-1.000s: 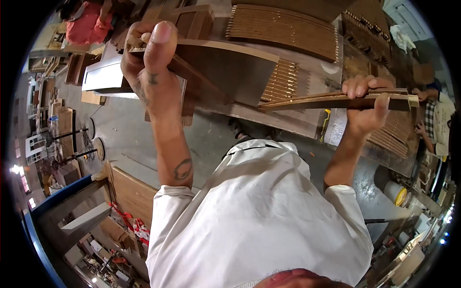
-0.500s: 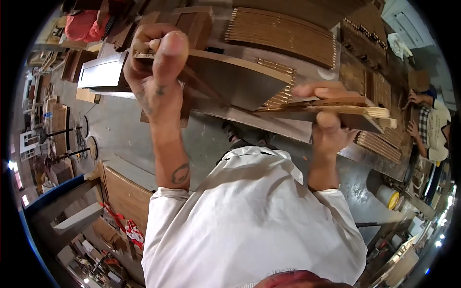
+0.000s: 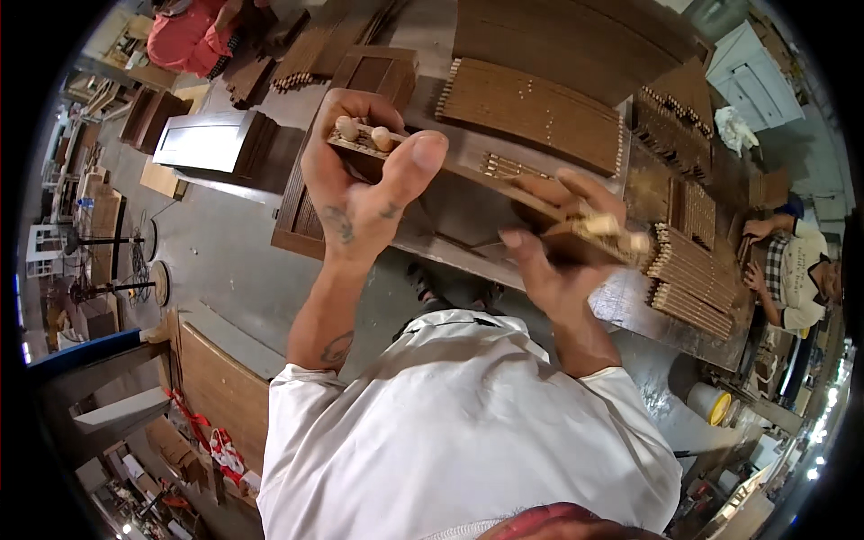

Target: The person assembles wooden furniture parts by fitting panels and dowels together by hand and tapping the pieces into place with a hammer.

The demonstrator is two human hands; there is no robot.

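A narrow dark-brown wooden rail (image 3: 502, 186) with pale round dowels sticking out of its ends is held up in front of me, above the worktable. My left hand (image 3: 355, 202) is closed around its left end, where two dowels (image 3: 364, 134) stand out between the curled fingers and the thumb. At the other end, my right hand (image 3: 567, 283) has its fingers behind the wood and its thumb below, somewhat blurred. More dowels (image 3: 612, 232), smeared by motion, jut out beside this hand. Whether a second rail lies there cannot be made out.
Rows of dowelled brown rails (image 3: 531, 112) lie on the worktable (image 3: 630, 310), with more stacks (image 3: 693, 270) at its right. Brown panelled doors (image 3: 299, 211) are by my left forearm. One person (image 3: 801, 261) works at the right, another (image 3: 193, 40) at the upper left. A yellow-ended bucket (image 3: 715, 405) stands lower right.
My left hand has moved right and slightly down, and the dowels at its end now show. My right hand has shifted left and lower. The wood between them has turned.
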